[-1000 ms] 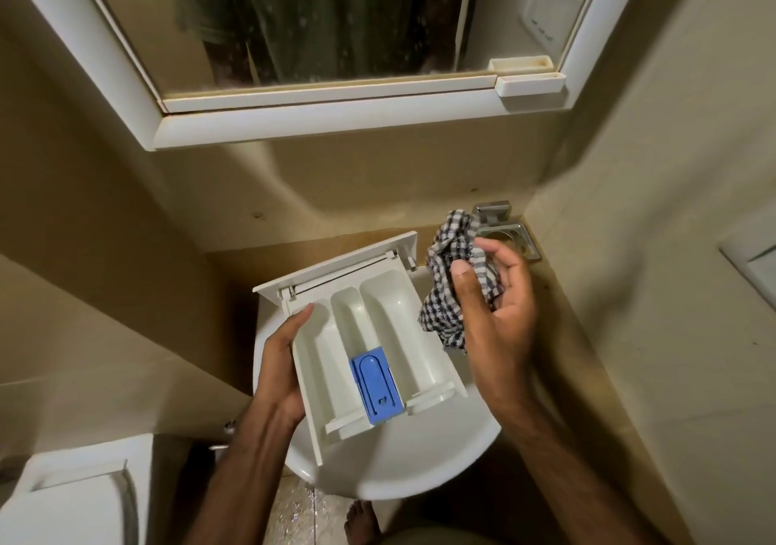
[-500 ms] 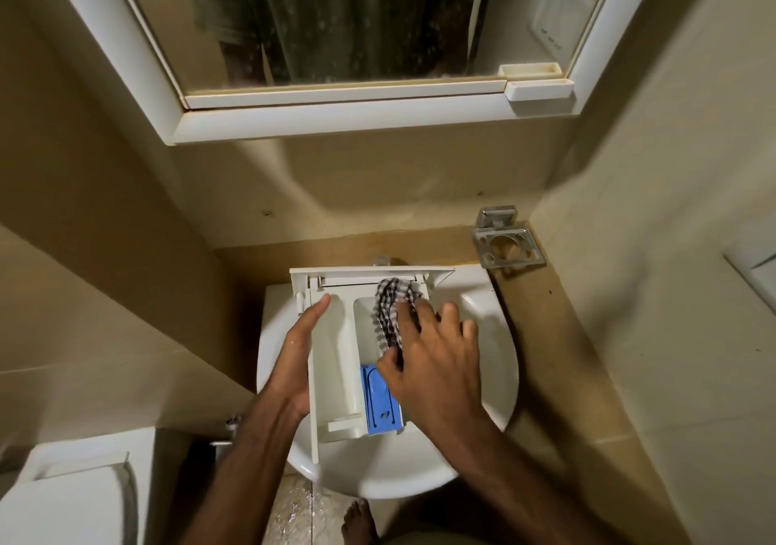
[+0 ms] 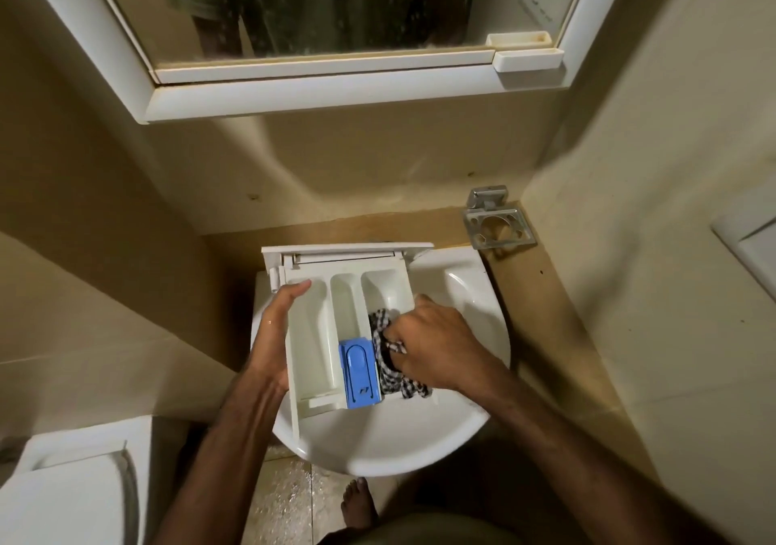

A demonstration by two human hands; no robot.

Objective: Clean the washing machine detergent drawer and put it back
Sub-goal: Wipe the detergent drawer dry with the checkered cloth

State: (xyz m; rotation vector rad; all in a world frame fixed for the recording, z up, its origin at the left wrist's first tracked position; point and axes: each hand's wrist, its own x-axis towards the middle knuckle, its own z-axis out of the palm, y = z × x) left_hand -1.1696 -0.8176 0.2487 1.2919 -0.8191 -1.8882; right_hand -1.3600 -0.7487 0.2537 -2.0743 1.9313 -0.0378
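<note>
The white detergent drawer (image 3: 342, 292) is held over the white sink (image 3: 394, 439), its front panel pointing at the wall. A blue insert (image 3: 359, 372) sits in the near end of its middle compartment. My left hand (image 3: 273, 334) grips the drawer's left wall, thumb over the rim. My right hand (image 3: 436, 343) clutches a black-and-white checked cloth (image 3: 388, 359) and presses it into the right compartment. Part of the cloth is hidden under that hand.
A mirror cabinet (image 3: 336, 95) hangs on the wall above the sink. A metal holder (image 3: 497, 225) sits on the ledge at the back right. A toilet (image 3: 63, 498) stands at the lower left. My bare foot (image 3: 357, 502) is on the wet floor.
My right hand brought the cloth from the air beside the drawer into it, then moved it toward the near end of the right compartment. The drawer turned square to the wall.
</note>
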